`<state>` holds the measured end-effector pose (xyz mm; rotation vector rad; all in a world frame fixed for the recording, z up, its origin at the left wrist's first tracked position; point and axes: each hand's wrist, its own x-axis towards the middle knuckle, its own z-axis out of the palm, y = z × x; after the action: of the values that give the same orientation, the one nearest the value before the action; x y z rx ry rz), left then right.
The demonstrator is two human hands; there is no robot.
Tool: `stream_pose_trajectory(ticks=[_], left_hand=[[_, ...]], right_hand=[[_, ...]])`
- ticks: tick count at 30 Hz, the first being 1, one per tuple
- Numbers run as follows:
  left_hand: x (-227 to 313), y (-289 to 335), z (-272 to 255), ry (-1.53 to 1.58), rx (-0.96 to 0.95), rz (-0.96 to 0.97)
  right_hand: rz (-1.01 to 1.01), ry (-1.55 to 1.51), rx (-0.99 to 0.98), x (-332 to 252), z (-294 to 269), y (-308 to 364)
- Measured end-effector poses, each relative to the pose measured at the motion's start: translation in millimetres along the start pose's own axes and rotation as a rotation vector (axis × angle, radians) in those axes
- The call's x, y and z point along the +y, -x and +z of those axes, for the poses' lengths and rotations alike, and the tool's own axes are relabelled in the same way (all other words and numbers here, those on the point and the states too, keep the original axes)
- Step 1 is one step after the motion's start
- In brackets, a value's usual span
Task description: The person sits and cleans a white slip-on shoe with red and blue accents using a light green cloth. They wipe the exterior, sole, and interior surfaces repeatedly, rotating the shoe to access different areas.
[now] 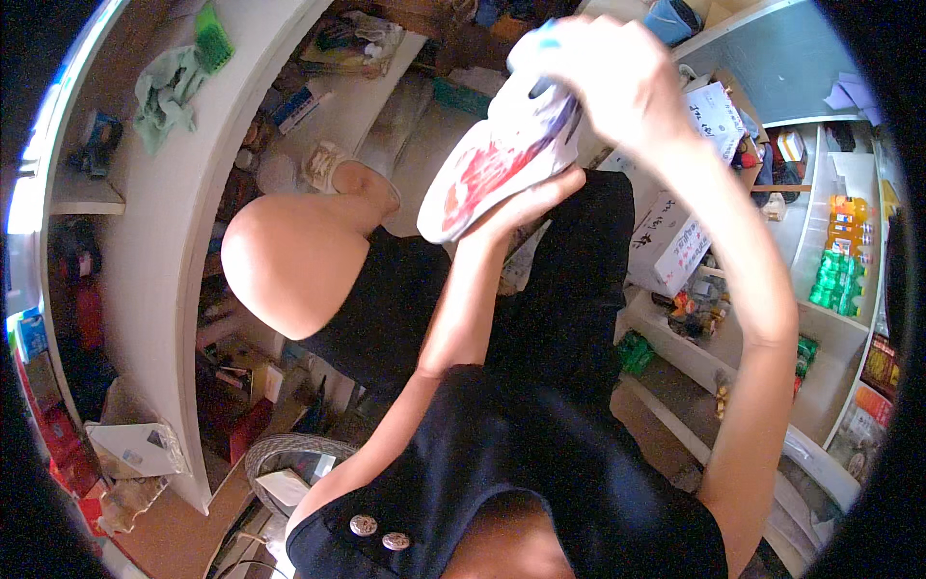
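Note:
A white sneaker with red and purple streaks is held up in front of me, its toe pointing down and left. My left hand grips it from below, with the fingers closed along its side and sole. Over the sneaker's upper end, my right hand is curled, bright and smeared by motion. Near its fingertips shows a pale patch with a bit of light blue; whether this is a separate thing in the fingers is unclear.
A white counter edge runs along the left, with a green cloth and a green brush on it. White cartons stand to the right, before shelves with orange bottles and green bottles. My bare knee is raised at left.

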<state>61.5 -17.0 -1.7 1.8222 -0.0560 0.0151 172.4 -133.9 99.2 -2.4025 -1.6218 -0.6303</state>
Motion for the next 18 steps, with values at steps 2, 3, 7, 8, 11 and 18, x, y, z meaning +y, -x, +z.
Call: stream_pose_trajectory(ticks=[2, 3, 7, 8, 11, 18], left_hand=[[-8.4, -3.3, 5.0, -0.081, -0.061, -0.024], [-10.7, -0.5, -0.1, -0.199, -0.045, 0.024], [1.1, -0.7, -16.8, -0.17, -0.106, -0.103], [-18.6, 0.2, -7.3, 0.204, -0.141, -0.063], [-27.2, 5.2, 4.5, 0.117, -0.054, 0.036], [-16.9, -10.9, -1.3, 1.04, 0.115, -0.033]], right_hand=[[0.183, 0.036, -0.035, 43.9, -10.9, 9.0], [0.079, 0.03, -0.017, 22.5, -11.1, 5.9], [-0.096, 0.028, 0.023, -5.9, -8.1, -1.1], [0.072, 0.06, -0.029, 20.7, -2.6, 3.6], [0.411, 0.111, -0.125, 69.2, -1.6, 27.7], [0.699, -0.595, 0.085, 45.5, -2.4, 39.8]])
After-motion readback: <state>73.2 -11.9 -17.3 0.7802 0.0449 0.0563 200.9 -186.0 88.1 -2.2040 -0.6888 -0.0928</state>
